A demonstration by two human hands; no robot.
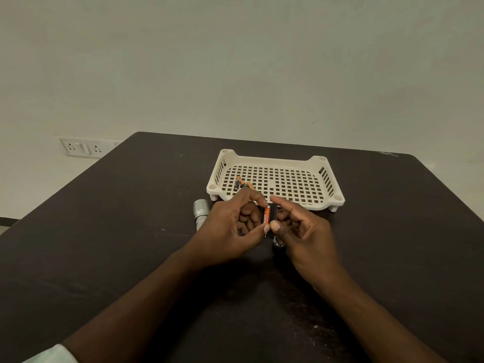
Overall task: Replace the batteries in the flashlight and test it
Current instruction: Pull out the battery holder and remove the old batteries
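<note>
Both hands' grip, left (230,226) and right (301,229), pinched together around battery holder (269,217) above table (104,231)

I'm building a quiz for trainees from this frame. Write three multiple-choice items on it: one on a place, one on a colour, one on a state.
1. Where do the loose batteries lie?
A. in the tray's near-left corner
B. on the bare table
C. beside the wall sockets

2. What colour is the perforated tray?
A. blue
B. cream white
C. red

3. What are the hands doing?
A. resting flat on the table
B. holding an orange-and-black battery pack between them
C. lifting the tray

Key: 1 A, the batteries sit on the grid near that corner. 2 B, the plastic is plainly cream. 3 B, the left hand and right hand pinch the battery pack above the dark table.
</note>
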